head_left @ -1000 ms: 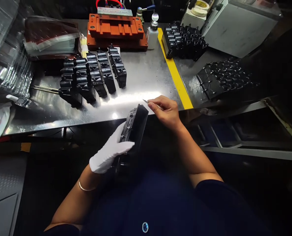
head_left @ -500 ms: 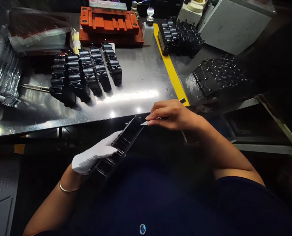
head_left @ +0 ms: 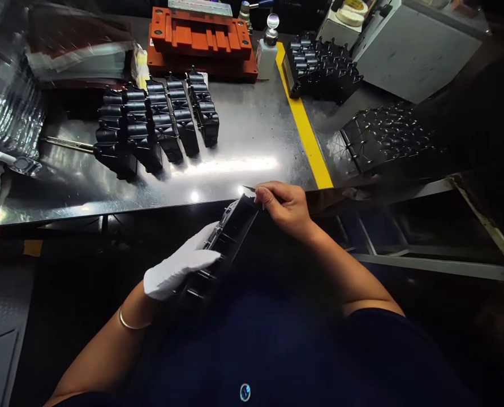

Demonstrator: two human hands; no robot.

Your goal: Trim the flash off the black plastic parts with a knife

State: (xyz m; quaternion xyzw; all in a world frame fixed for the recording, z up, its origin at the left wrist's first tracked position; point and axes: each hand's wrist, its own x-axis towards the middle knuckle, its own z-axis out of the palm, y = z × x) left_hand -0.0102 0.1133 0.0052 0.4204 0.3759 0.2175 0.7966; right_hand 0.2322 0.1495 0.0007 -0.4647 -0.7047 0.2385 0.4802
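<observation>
In a white glove, my left hand (head_left: 184,263) is wrapped round a long black plastic part (head_left: 237,226), held tilted just off the table's front edge. Slots and thin pins show along the part's hollow side. My bare right hand (head_left: 283,203) pinches a small craft knife (head_left: 248,188) by the far end of the part. Only the knife's dark pointed blade shows; its handle is hidden by my fingers. Whether the blade touches the part I cannot tell.
A row of ribbed black parts (head_left: 164,121) stands on the metal table (head_left: 252,124). Behind are an orange fixture (head_left: 203,37) and a pump bottle (head_left: 267,53). Past the yellow tape (head_left: 305,127) lie more black parts (head_left: 319,70). Tweezers (head_left: 69,144) lie at left.
My right hand has turned over and shifted, bringing the blade to the part's far end, pointing up and left. My left hand has tilted the part more steeply and moved slightly right.
</observation>
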